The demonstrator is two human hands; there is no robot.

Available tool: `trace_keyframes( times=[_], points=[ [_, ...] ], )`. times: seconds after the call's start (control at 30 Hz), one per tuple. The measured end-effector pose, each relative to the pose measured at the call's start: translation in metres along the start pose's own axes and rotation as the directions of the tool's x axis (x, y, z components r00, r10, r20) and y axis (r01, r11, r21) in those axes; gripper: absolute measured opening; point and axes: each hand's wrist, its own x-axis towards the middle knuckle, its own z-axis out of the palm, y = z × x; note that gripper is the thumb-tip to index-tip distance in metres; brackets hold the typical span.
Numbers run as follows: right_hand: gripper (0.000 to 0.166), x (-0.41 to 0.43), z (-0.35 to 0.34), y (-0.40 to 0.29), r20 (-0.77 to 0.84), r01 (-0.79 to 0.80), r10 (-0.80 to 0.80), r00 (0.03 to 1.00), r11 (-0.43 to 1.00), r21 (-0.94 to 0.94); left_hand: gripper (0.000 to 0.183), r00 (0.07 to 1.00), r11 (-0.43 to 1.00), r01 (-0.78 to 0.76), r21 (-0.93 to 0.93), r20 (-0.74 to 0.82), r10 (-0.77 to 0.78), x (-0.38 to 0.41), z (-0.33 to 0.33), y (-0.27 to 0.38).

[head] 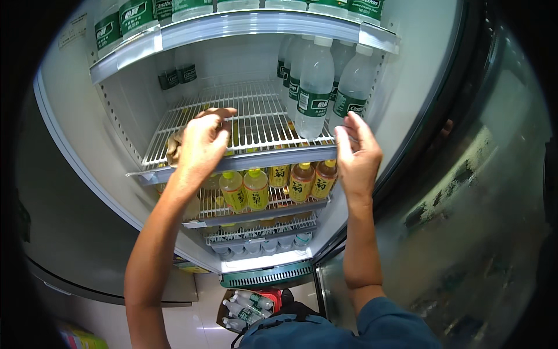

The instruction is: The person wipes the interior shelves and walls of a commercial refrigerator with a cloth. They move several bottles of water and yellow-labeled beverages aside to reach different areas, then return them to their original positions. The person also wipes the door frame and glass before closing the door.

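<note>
Inside an upright drinks fridge, my left hand [205, 137] is over the front left of a white wire shelf [255, 113], fingers apart and curled. A crumpled tan cloth or glove [174, 146] lies beside it, partly hidden by the hand. My right hand [358, 152] is at the shelf's front right corner, fingers raised and apart, holding nothing. Just behind it stand clear plastic water bottles with green labels; the front two are a bottle [314, 91] and one farther right [352, 87]. More bottles stand in a row behind them.
Above is a shelf [244, 24] of green-labelled bottles. Below, yellow-labelled drink bottles [256, 192] stand on another shelf, with more shelves lower down. The open glass door [457, 196] is at the right. On the floor, a cardboard box [222, 312] holds several water bottles near a red object [271, 297].
</note>
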Motion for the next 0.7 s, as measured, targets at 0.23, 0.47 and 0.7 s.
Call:
trace_keyframes(
  times=[0.23,0.47,0.7],
  points=[
    [0.029,0.014,0.054,-0.042,0.312,-0.100,0.023,0.950,0.967,0.235,0.025,0.998,0.960,0.055,0.275,-0.002,-0.057,-0.016,-0.028,-0.040],
    [0.062,0.080,0.270,-0.028,0.889,-0.136,-0.030,0.457,0.985,0.103,0.019,0.996,0.953,0.023,0.304,-0.091,0.005,-0.032,-0.034,-0.074],
    [0.088,0.120,0.435,0.017,0.745,0.150,-0.036,0.667,0.985,-0.087,0.021,0.993,0.964,0.105,0.242,-0.083,-0.088,-0.026,-0.026,-0.062]
  ],
)
